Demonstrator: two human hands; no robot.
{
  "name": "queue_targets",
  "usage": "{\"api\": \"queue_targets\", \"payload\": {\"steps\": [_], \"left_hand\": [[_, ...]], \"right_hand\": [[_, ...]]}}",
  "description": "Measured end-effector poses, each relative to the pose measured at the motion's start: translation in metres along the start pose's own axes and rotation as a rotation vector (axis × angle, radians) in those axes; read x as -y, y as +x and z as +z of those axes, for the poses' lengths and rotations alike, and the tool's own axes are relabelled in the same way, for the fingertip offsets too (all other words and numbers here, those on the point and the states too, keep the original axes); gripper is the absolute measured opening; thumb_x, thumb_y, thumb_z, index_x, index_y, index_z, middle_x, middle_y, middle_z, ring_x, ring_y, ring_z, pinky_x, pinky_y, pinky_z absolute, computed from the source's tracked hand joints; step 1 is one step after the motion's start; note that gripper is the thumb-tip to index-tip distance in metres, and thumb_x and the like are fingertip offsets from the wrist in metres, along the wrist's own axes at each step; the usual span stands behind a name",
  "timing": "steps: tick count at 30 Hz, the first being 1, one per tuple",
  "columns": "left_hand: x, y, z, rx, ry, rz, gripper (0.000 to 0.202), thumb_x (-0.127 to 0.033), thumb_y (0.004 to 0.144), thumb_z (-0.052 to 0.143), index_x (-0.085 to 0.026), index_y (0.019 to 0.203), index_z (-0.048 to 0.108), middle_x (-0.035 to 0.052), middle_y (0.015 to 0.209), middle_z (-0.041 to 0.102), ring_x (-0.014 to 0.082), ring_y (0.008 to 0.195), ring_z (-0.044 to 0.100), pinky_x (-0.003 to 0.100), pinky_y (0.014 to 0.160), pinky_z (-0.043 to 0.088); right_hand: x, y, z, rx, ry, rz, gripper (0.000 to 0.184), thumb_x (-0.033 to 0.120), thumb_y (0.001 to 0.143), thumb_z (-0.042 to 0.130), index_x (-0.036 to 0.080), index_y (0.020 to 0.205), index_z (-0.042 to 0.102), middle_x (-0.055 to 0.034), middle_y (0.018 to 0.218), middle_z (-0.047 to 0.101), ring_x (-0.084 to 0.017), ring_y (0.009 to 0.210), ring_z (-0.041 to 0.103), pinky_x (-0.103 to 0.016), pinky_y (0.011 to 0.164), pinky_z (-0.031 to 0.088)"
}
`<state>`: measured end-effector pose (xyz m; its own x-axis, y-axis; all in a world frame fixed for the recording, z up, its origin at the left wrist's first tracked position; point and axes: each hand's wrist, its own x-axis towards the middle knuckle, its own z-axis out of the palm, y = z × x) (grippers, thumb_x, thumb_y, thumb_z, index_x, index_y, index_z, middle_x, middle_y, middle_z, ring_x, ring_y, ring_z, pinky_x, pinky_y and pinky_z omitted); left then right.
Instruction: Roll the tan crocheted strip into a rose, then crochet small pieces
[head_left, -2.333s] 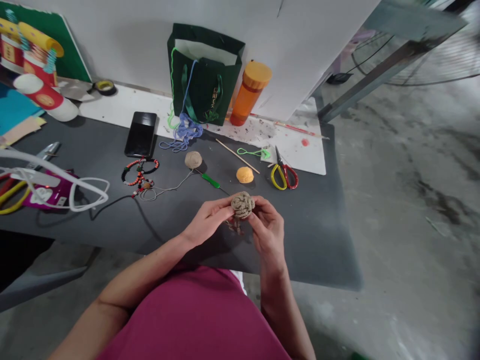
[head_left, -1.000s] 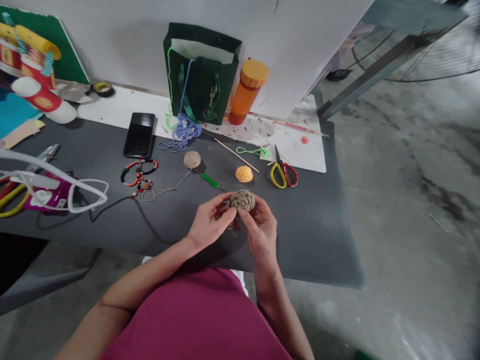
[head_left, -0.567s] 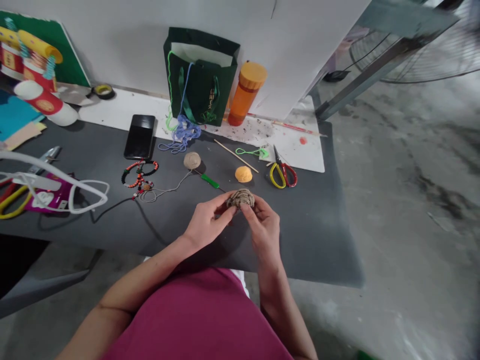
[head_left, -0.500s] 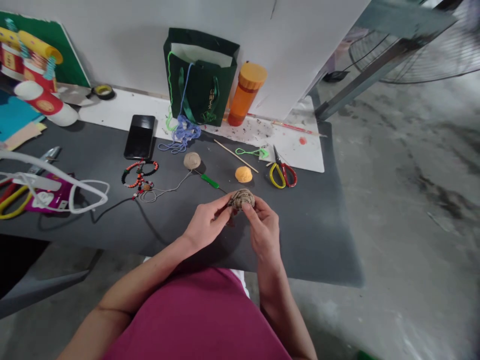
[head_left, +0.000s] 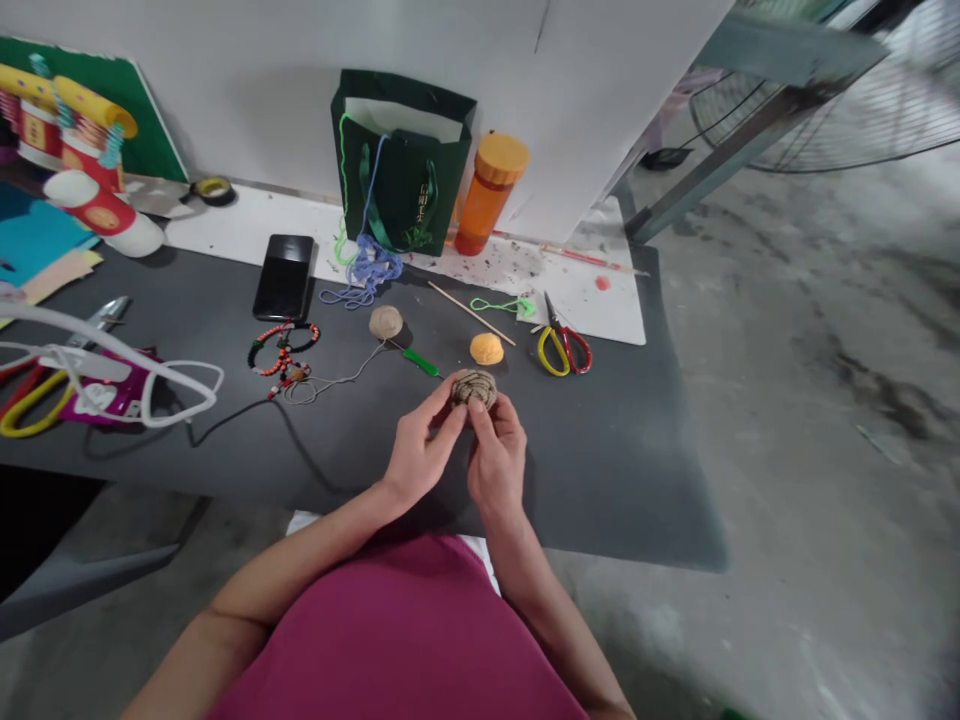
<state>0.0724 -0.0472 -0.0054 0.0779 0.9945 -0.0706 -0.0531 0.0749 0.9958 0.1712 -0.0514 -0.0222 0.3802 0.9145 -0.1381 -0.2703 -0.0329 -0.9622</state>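
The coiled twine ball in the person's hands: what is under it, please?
The left hand and right hand hold the coiled twine ball from the sides, above the dark table mat. Their fingers cover its underside, so that part cannot be seen.

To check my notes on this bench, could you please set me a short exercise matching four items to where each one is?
Items:
1. twine coil
2. scissors
3. orange bottle
4. black phone

Places:
A. standing beside the green paper bag
B. lying across the edge of the white board
C. held between the left hand and right hand
D. flat on the dark mat, left of the blue yarn

Pairs: 1-C, 2-B, 3-A, 4-D
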Motion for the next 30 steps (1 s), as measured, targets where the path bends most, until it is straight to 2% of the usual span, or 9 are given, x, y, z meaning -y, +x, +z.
{"api": "queue_targets", "payload": {"steps": [4,9,11,14,16,19,22,25,30], "left_hand": [[-0.002,0.004,-0.004,-0.032,-0.088,-0.029,0.037,-0.033,0.093,0.059,-0.012,0.122,0.069,0.012,0.124,0.075,0.024,0.113,0.07,0.036,0.103,0.054],[-0.014,0.006,-0.014,0.041,0.023,-0.042,0.037,-0.032,0.092,0.061,-0.014,0.122,0.072,0.0094,0.119,0.077,0.0228,0.101,0.073,0.032,0.089,0.059],[-0.017,0.006,-0.017,0.087,0.09,-0.022,0.037,-0.032,0.094,0.058,-0.016,0.124,0.071,0.0087,0.121,0.076,0.0227,0.1,0.072,0.03,0.084,0.059],[-0.018,0.005,-0.02,0.123,0.174,0.077,0.036,-0.029,0.097,0.051,-0.017,0.123,0.072,0.0088,0.119,0.076,0.0232,0.107,0.071,0.033,0.094,0.056],[-0.014,0.005,-0.019,0.106,0.228,0.151,0.035,-0.026,0.098,0.049,-0.017,0.123,0.072,0.0095,0.117,0.077,0.0233,0.109,0.07,0.035,0.101,0.053],[-0.008,0.004,-0.017,0.042,0.29,0.215,0.035,-0.023,0.098,0.049,-0.018,0.124,0.071,0.011,0.117,0.076,0.0229,0.108,0.07,0.035,0.1,0.052],[-0.005,0.003,-0.016,-0.013,0.321,0.246,0.034,-0.022,0.098,0.05,-0.018,0.124,0.072,0.0116,0.116,0.075,0.0224,0.108,0.069,0.034,0.1,0.052],[-0.005,0.003,-0.018,-0.02,0.302,0.261,0.031,-0.021,0.097,0.05,-0.019,0.118,0.074,0.0112,0.112,0.073,0.0215,0.106,0.068,0.033,0.098,0.053],[-0.003,0.003,-0.019,-0.049,0.229,0.211,0.03,-0.021,0.096,0.052,-0.018,0.115,0.074,0.0106,0.11,0.07,0.0186,0.098,0.068,0.029,0.087,0.056]], "right_hand": [[0.001,0.001,-0.007,0.135,-0.107,0.004,0.033,0.044,0.081,0.076,0.024,0.107,0.072,-0.004,0.105,0.073,-0.018,0.095,0.066,-0.033,0.09,0.053],[0.018,0.011,-0.02,0.205,-0.302,-0.086,0.028,0.041,0.078,0.079,0.025,0.1,0.075,-0.0022,0.095,0.074,-0.017,0.086,0.065,-0.033,0.085,0.053],[0.023,0.014,-0.02,0.212,-0.267,-0.043,0.028,0.041,0.075,0.082,0.024,0.097,0.076,-0.0019,0.091,0.076,-0.017,0.084,0.066,-0.033,0.084,0.054],[0.021,0.015,-0.016,0.165,-0.128,0.049,0.03,0.04,0.069,0.086,0.023,0.092,0.076,-0.0028,0.09,0.077,-0.018,0.083,0.068,-0.033,0.081,0.057],[0.017,0.014,-0.012,0.142,-0.032,0.097,0.031,0.04,0.067,0.086,0.022,0.09,0.076,-0.003,0.089,0.077,-0.017,0.079,0.068,-0.032,0.078,0.057],[0.011,0.013,-0.008,0.139,0.088,0.144,0.031,0.039,0.067,0.086,0.022,0.089,0.074,-0.0017,0.089,0.075,-0.013,0.073,0.064,-0.029,0.071,0.056],[0.01,0.013,-0.006,0.137,0.166,0.175,0.032,0.037,0.065,0.088,0.023,0.09,0.073,-0.0005,0.09,0.073,-0.012,0.072,0.062,-0.027,0.068,0.056],[0.013,0.013,-0.006,0.155,0.206,0.221,0.034,0.036,0.063,0.09,0.023,0.09,0.072,-0.0002,0.09,0.073,-0.012,0.072,0.062,-0.027,0.068,0.056],[0.016,0.011,-0.007,0.217,0.224,0.264,0.031,0.036,0.066,0.088,0.023,0.088,0.07,0.0006,0.087,0.072,-0.012,0.069,0.061,-0.027,0.067,0.056]]}}
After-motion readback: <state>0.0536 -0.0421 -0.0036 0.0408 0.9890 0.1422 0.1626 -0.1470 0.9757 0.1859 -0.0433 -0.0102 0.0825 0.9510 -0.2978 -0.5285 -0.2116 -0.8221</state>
